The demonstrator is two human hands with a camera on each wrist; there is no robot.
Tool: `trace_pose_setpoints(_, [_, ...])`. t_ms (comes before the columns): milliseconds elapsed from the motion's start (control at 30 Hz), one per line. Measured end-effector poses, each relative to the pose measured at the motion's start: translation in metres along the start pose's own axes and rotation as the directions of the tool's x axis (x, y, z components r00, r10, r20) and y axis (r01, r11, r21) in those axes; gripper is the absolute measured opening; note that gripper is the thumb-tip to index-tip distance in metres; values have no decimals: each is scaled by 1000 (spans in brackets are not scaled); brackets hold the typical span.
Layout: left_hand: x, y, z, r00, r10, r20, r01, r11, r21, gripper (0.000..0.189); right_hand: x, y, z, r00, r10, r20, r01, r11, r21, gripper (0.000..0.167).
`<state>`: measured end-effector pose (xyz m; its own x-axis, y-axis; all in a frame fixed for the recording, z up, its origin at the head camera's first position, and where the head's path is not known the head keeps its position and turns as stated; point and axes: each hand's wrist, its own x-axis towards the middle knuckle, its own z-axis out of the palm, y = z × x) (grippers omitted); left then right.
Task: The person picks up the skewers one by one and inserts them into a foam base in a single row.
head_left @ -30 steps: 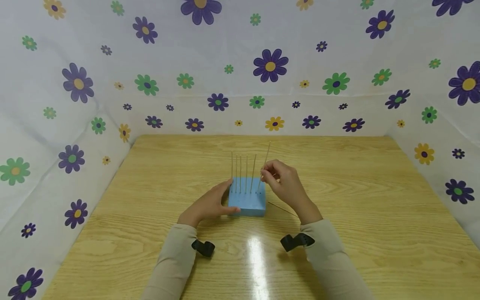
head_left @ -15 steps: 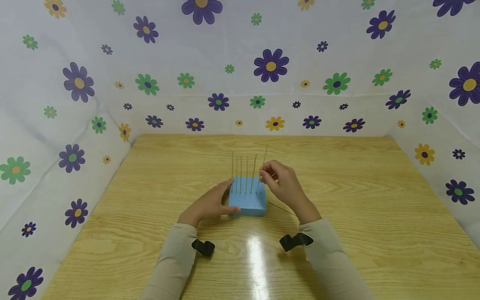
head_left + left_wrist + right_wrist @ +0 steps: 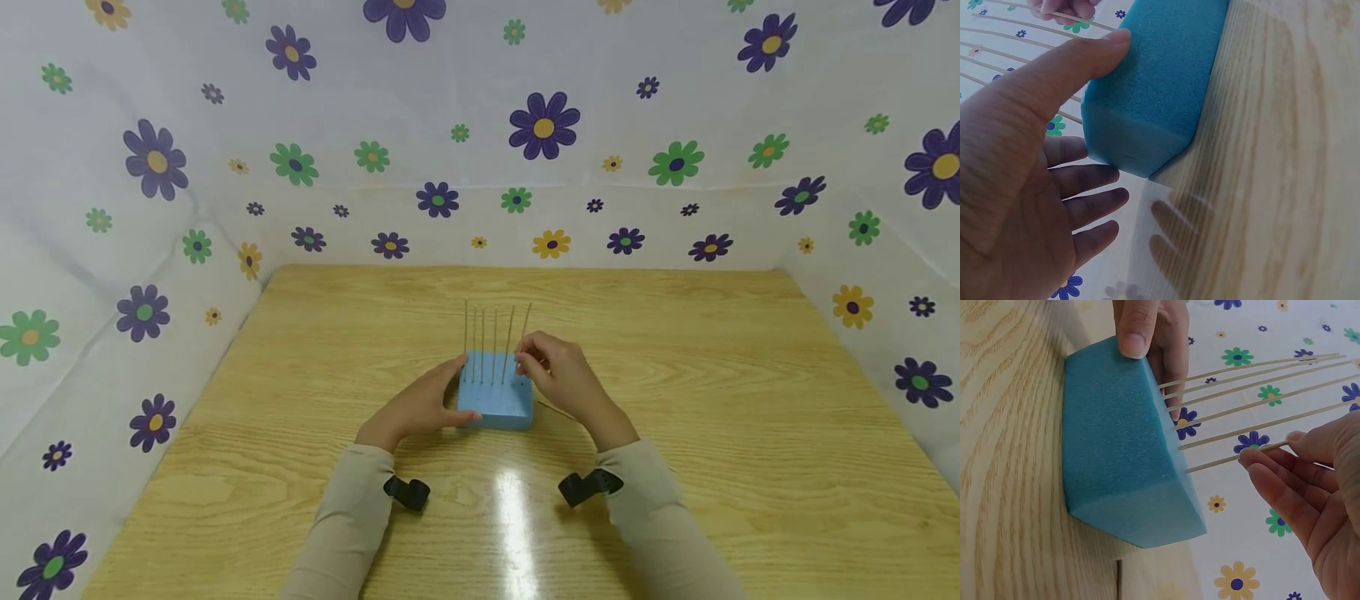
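Note:
A light blue foam block (image 3: 504, 406) sits on the table, with several thin wooden skewers (image 3: 494, 343) standing in a row of holes along its top. My left hand (image 3: 420, 406) holds the block at its left end, thumb on the front edge and fingers behind. Between thumb and fingertips, my right hand (image 3: 567, 379) pinches the rightmost skewer (image 3: 1215, 464); its lower end meets the block in the right wrist view. That skewer leans slightly right. An open hole (image 3: 522, 384) shows near the block's right edge.
One loose skewer (image 3: 553, 410) lies on the wooden table (image 3: 300, 375) right of the block, partly under my right wrist. A white flower-patterned cloth (image 3: 465, 158) surrounds the table at the back and sides. Black wrist cameras (image 3: 407, 493) sit on both sleeves.
My right hand has moved slightly down and left with the pinched skewer, whose top now stands lower and closer to the others. My left hand has stayed on the block.

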<state>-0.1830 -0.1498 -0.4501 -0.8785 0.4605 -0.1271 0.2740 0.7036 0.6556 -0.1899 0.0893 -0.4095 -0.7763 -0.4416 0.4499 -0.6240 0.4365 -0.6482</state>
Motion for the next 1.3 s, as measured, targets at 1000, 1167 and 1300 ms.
trace_pose_setpoints(1000, [1, 1, 2, 1000, -4, 1, 4, 1000, -4, 101, -12, 8, -6, 996, 93, -13, -93, 995, 19, 12])
trace_pose_setpoints(1167, [0, 1, 1, 1000, -9, 15, 9, 1000, -4, 101, -20, 14, -13, 989, 151, 0, -151, 989, 6, 15])
trace_pose_setpoints(1300, [-1, 1, 0, 1000, -6, 22, 6, 1000, 0, 101, -27, 18, -20, 979, 202, 6, -202, 979, -7, 16])
